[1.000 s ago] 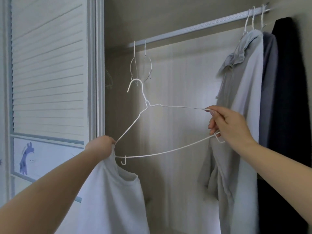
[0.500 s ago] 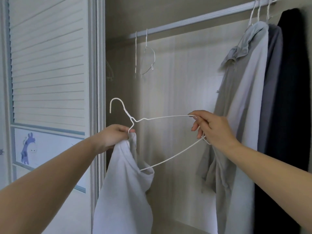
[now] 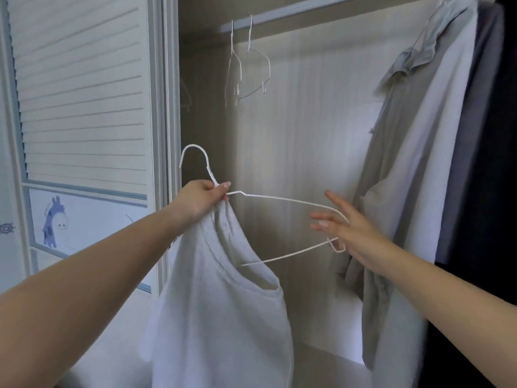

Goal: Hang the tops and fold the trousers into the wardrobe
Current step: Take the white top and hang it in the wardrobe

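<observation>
My left hand [image 3: 202, 198] grips the neck of a white wire hanger [image 3: 279, 198] together with the collar of a white T-shirt [image 3: 223, 317]. The hanger's left half is inside the shirt's neck opening; its right half sticks out bare. The shirt hangs down from my left hand. My right hand [image 3: 349, 231] is at the hanger's right end with its fingers spread, holding nothing.
Two bare wire hangers [image 3: 247, 65] hang on the wardrobe rail [image 3: 293, 11]. A grey shirt [image 3: 414, 163], a blue-grey top [image 3: 470, 135] and a black garment [image 3: 500, 191] hang at the right. A louvred sliding door [image 3: 84, 93] stands at the left.
My right hand has let go of the hanger's right end and opened. My left hand now pinches the hanger's neck with the collar, and the hanger's left half has gone into the shirt.
</observation>
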`<state>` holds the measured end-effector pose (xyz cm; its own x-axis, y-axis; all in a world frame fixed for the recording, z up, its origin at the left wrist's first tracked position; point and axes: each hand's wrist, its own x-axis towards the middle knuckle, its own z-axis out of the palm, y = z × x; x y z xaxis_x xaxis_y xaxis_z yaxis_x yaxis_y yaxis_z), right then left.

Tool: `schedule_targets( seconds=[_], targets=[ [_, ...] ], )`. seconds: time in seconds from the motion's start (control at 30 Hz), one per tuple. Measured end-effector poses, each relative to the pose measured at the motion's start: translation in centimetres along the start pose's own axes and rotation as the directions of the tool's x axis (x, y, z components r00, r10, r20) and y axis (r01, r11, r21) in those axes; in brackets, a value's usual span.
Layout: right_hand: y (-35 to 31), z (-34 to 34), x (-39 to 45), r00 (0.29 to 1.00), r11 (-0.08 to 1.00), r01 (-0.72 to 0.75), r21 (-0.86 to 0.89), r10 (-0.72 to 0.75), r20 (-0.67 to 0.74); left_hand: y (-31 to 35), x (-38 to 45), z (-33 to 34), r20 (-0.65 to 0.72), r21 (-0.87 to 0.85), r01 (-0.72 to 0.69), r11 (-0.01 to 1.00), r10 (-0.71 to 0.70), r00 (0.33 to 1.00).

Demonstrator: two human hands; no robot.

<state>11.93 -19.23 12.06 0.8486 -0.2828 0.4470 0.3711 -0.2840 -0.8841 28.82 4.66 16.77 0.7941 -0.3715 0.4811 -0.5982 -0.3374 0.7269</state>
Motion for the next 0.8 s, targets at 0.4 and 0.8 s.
schedule_targets(
  seconds=[0.4, 0.8],
  targets=[
    [5.0, 3.7, -3.5, 0.83, 0.797, -0.07, -0.6, 0.381, 0.409, 0.9, -0.3, 2.7, 0.063, 0.018, -0.08, 0.997, 0.079, 0.995],
    [6.3, 2.9, -6.1, 0.689, 0.243, 0.152, -0.958, 0.669, 0.279, -1.4, -1.8, 4.1, 0.034, 0.119, -0.066, 0.991, 0.062, 0.997]
  ],
)
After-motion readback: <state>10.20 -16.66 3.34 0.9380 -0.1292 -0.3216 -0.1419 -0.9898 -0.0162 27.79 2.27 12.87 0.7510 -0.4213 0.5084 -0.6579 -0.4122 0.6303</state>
